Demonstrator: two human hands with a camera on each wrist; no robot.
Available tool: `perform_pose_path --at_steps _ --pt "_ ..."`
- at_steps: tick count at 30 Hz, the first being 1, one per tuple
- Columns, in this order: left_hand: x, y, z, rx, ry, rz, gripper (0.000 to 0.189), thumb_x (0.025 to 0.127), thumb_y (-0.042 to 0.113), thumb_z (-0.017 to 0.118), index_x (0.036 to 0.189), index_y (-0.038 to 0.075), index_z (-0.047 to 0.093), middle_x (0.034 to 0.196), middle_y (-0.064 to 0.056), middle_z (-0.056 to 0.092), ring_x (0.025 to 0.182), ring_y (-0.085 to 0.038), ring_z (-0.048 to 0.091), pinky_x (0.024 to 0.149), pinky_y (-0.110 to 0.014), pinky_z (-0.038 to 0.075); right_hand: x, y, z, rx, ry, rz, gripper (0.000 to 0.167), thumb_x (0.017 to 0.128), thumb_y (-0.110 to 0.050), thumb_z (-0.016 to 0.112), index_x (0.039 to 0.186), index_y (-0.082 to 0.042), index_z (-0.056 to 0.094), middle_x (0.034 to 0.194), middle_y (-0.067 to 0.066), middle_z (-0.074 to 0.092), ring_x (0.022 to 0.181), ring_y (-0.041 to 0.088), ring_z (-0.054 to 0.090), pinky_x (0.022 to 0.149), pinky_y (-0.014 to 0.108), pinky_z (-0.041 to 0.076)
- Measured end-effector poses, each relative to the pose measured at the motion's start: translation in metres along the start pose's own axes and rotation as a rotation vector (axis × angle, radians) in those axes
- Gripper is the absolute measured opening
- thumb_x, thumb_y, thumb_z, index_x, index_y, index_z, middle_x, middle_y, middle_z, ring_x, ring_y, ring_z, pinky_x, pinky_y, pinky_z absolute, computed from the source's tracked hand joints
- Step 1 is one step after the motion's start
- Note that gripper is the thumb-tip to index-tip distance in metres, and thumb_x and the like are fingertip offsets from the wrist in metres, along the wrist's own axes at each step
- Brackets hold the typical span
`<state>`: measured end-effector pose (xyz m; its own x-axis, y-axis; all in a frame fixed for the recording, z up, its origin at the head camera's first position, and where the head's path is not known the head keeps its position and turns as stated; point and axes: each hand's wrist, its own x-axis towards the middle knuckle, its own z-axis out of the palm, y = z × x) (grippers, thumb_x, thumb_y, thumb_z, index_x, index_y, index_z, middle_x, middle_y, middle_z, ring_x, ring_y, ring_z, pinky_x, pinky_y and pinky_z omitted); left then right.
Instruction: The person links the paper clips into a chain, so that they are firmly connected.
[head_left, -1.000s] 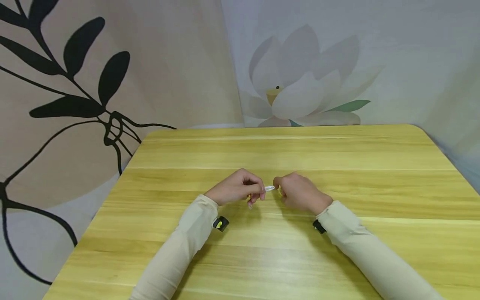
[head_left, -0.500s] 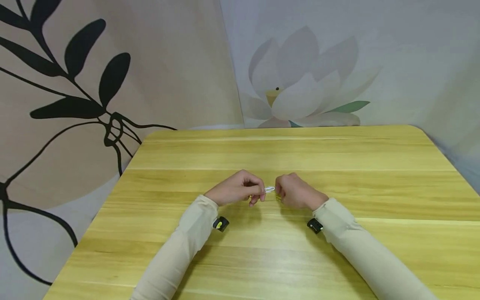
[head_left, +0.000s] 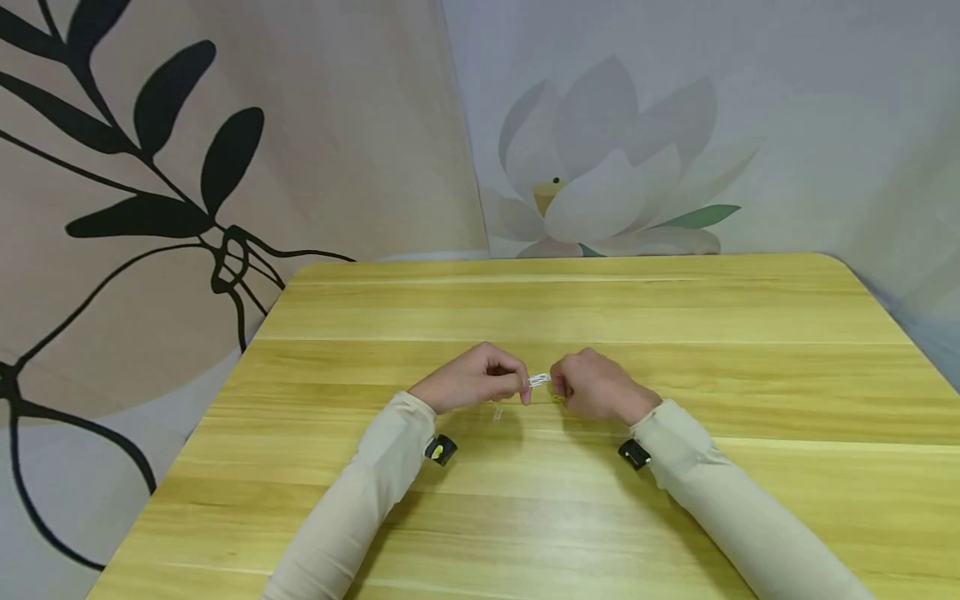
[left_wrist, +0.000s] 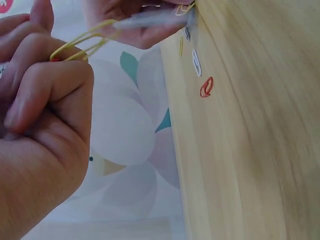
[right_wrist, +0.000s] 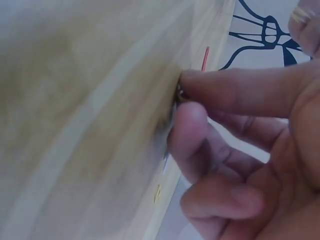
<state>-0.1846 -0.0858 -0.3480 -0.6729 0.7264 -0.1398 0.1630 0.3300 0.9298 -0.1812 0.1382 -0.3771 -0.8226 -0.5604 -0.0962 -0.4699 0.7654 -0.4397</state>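
Note:
My left hand [head_left: 476,379] is just left of the middle of the table, fingers curled, and pinches a yellow paper clip [left_wrist: 75,44]. A whitish, blurred paper clip [left_wrist: 150,20] spans from that yellow loop toward my right hand [head_left: 603,387]. In the head view, white paper clip loops [head_left: 539,380] bridge the small gap between both hands. My right thumb and index finger pinch a small paper clip, mostly hidden between the fingertips [right_wrist: 192,117]; a pale yellow loop [left_wrist: 185,9] shows there in the left wrist view.
Loose paper clips lie on the wooden table [head_left: 525,517] beneath the hands: a red one [left_wrist: 206,87], a white one [left_wrist: 196,62], a dark one [left_wrist: 187,33] and a yellow one [left_wrist: 181,46]. Patterned cloth [head_left: 622,150] hangs behind the table's far edge.
The left hand's lower fingers have tucked in, uncovering a pale clip below it. My right hand has shifted slightly, and the white loops between the hands look more doubled.

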Motion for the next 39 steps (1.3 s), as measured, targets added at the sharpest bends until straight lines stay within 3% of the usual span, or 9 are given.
perform_pose_path --at_steps 4,8,13,23,26,30,33,39 --pt "0.000 -0.001 0.000 0.014 0.011 -0.019 0.027 0.098 0.011 0.050 0.092 0.003 0.074 0.057 0.008 0.036 0.051 -0.009 0.026 0.052 -0.022 0.028 -0.003 0.003 -0.001 0.046 0.037 -0.027 0.025 0.079 0.010 0.059 0.090 -0.008 0.072 0.056 -0.006 0.045 0.052 0.006 0.034 0.051 0.019 0.030" --pt "0.001 -0.001 0.000 0.007 0.016 -0.038 0.027 0.101 0.013 0.051 0.097 0.004 0.076 0.057 0.007 0.038 0.050 -0.009 0.025 0.051 -0.022 0.027 -0.007 0.005 -0.004 0.180 0.080 -0.054 0.027 0.086 0.006 0.063 0.108 -0.006 0.071 0.061 -0.002 0.062 0.045 0.004 0.045 0.052 0.020 0.040" --pt "0.000 -0.001 0.001 0.010 0.021 -0.043 0.027 0.100 0.013 0.050 0.097 0.003 0.075 0.058 0.007 0.041 0.048 -0.009 0.024 0.048 -0.022 0.025 -0.012 0.003 -0.010 0.314 0.120 -0.054 0.017 0.089 0.000 0.069 0.104 -0.009 0.069 0.080 0.010 0.076 0.044 0.010 0.057 0.053 0.024 0.050" --pt "-0.001 -0.002 0.001 0.019 0.015 -0.037 0.027 0.100 0.014 0.049 0.094 0.003 0.074 0.054 0.009 0.036 0.047 -0.008 0.023 0.047 -0.023 0.024 -0.020 -0.003 -0.018 0.455 0.201 -0.118 0.014 0.089 -0.001 0.072 0.102 -0.008 0.072 0.085 0.015 0.075 0.044 0.029 0.057 0.045 0.027 0.049" --pt "-0.001 -0.004 0.001 0.014 0.015 -0.039 0.026 0.099 0.015 0.052 0.091 0.002 0.073 0.054 0.009 0.035 0.047 -0.008 0.023 0.046 -0.023 0.024 -0.022 -0.004 -0.018 0.479 0.268 -0.181 0.014 0.089 -0.001 0.072 0.101 -0.009 0.074 0.085 0.014 0.075 0.044 0.025 0.056 0.045 0.027 0.048" --pt "-0.001 -0.005 0.001 0.008 0.020 -0.045 0.026 0.098 0.016 0.054 0.088 0.003 0.073 0.053 0.010 0.034 0.046 -0.008 0.023 0.045 -0.023 0.023 -0.024 -0.005 -0.017 0.494 0.354 -0.267 0.014 0.088 -0.002 0.074 0.098 -0.012 0.075 0.082 0.011 0.076 0.043 0.010 0.053 0.043 0.024 0.045" --pt "-0.001 -0.005 0.001 0.011 0.024 -0.042 0.026 0.098 0.016 0.054 0.088 0.002 0.073 0.051 0.010 0.032 0.046 -0.008 0.022 0.045 -0.023 0.022 -0.024 -0.007 -0.016 0.506 0.383 -0.308 0.014 0.088 -0.001 0.074 0.097 -0.013 0.075 0.080 0.008 0.075 0.043 0.003 0.050 0.041 0.021 0.040" --pt "0.000 -0.006 0.001 0.002 0.021 -0.031 0.028 0.098 0.015 0.052 0.090 -0.002 0.072 0.051 0.010 0.030 0.046 -0.008 0.022 0.046 -0.023 0.022 -0.024 -0.011 -0.017 0.486 0.412 -0.360 0.013 0.087 0.001 0.074 0.096 -0.009 0.075 0.077 0.004 0.075 0.044 0.000 0.048 0.040 0.018 0.036"
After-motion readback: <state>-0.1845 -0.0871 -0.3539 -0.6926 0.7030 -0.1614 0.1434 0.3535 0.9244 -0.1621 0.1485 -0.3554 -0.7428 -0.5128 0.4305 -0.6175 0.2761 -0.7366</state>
